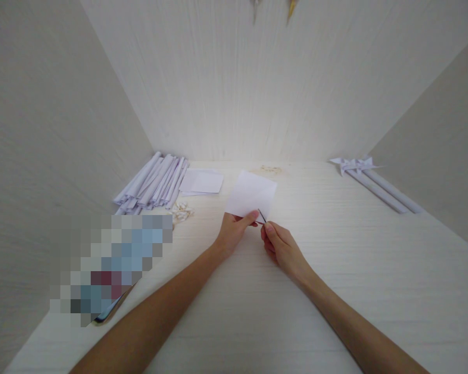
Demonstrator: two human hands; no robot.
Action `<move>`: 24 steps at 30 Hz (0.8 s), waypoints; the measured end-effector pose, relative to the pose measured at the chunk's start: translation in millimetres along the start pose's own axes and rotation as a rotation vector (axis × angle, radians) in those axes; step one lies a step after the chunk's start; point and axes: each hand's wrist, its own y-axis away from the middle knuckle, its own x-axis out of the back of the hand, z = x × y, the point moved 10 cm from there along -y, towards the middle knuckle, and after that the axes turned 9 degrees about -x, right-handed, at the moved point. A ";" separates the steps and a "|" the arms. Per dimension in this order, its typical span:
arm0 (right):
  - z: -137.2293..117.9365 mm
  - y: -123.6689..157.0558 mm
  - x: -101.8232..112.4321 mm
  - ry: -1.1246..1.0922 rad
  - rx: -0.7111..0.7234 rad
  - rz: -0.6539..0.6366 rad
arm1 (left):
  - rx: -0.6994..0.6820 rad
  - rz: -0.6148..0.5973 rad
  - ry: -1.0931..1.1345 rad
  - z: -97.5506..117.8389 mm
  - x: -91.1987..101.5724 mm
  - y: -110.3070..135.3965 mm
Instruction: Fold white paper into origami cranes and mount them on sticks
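My left hand (pixel 234 231) pinches the near edge of a white square sheet of paper (pixel 252 193), holding it tilted up off the pale desk (pixel 335 270). My right hand (pixel 280 246) is closed in a pinch around a thin dark tool (pixel 262 216), too small to name, whose tip meets the paper's lower corner right beside the left thumb. Both hands are almost touching at the middle of the desk.
A bundle of rolled white paper sticks (pixel 154 183) lies at the back left, with flat white sheets (pixel 203 182) beside it and small scraps (pixel 182 211) nearby. Two paper pinwheels on sticks (pixel 368 176) lie at the back right. A blurred-out object (pixel 109 265) sits at the left. Walls enclose three sides.
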 end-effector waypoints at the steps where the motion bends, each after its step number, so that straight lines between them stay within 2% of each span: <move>1: -0.3 0.0 0.1 0.001 0.001 0.001 | -0.007 -0.004 -0.006 0.7 -0.1 -0.3; 5: -1.2 0.4 0.3 0.009 0.008 0.003 | -0.019 -0.017 0.011 2.3 -0.9 -1.4; 13: -1.2 0.3 -0.1 0.048 0.025 -0.001 | -0.005 0.095 0.180 2.7 8.1 -2.4; 17: -2.9 -0.1 -0.3 0.050 0.032 -0.003 | 0.004 0.142 0.164 0.0 13.7 -3.1; 24: -4.0 0.8 0.3 0.041 0.019 -0.007 | -0.024 0.147 0.121 -0.6 16.7 -3.6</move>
